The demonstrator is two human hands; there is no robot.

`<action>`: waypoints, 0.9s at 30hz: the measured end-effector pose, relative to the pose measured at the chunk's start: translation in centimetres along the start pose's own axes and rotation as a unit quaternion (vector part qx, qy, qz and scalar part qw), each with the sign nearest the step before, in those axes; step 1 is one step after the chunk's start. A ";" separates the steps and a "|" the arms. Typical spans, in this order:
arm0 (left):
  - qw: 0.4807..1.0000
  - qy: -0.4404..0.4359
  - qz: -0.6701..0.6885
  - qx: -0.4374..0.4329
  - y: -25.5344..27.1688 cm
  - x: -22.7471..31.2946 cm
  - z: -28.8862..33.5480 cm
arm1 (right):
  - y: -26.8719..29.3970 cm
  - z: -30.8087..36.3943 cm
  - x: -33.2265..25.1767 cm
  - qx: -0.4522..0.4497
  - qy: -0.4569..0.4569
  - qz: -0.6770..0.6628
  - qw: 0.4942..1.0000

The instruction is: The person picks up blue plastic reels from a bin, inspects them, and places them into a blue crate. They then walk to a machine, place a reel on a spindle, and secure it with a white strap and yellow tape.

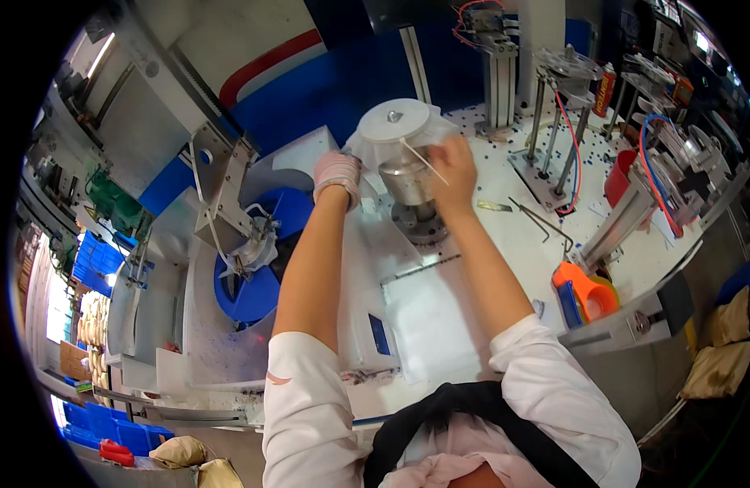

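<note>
Ahead of me a metal cylinder (409,180) stands on a round base, topped by a white round disc (394,120). Thin, see-through white sheeting (360,149) hangs around the disc's edge. My left hand (337,174), in a pinkish-white glove, is closed at the left of this sheeting; its fingertips are hidden, so what it grips is unclear. On the right of the cylinder, my bare right hand (456,177) is closed and slightly blurred. A thin white strip (422,159) runs from the disc to its fingers, which seem to grip it.
Left of the cylinder, a blue round bowl (246,286) sits beneath a metal fixture. To the right are metal stands (546,167) with air hoses, hex keys (544,221), an orange tape dispenser (585,291) and a spray can (604,91). Small dark bits dot the white table (505,248).
</note>
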State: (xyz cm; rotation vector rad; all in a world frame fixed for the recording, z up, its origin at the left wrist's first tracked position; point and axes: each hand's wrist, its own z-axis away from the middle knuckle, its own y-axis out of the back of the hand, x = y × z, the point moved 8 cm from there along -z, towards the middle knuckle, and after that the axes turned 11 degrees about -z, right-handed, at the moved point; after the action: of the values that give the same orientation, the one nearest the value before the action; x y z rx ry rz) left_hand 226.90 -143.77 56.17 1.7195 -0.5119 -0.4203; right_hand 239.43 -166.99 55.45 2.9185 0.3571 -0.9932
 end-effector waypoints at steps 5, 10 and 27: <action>0.998 0.050 0.016 -0.025 -2.1 -0.2 -3.1 | -1.3 -0.2 13.5 0.021 -0.353 -0.259 0.899; 0.988 -0.068 0.122 0.069 -7.2 3.3 -6.1 | -6.4 -2.4 22.6 -0.028 -0.304 -0.093 0.948; 0.989 -0.035 -0.132 -0.050 -2.3 2.4 -10.0 | -2.5 1.3 33.0 0.016 -0.595 -0.212 0.775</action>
State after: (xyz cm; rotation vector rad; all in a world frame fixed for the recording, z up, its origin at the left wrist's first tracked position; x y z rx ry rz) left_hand 234.53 -136.56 55.91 1.6855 -0.3081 -0.6859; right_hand 263.43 -157.99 34.51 1.6133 0.8540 -2.5547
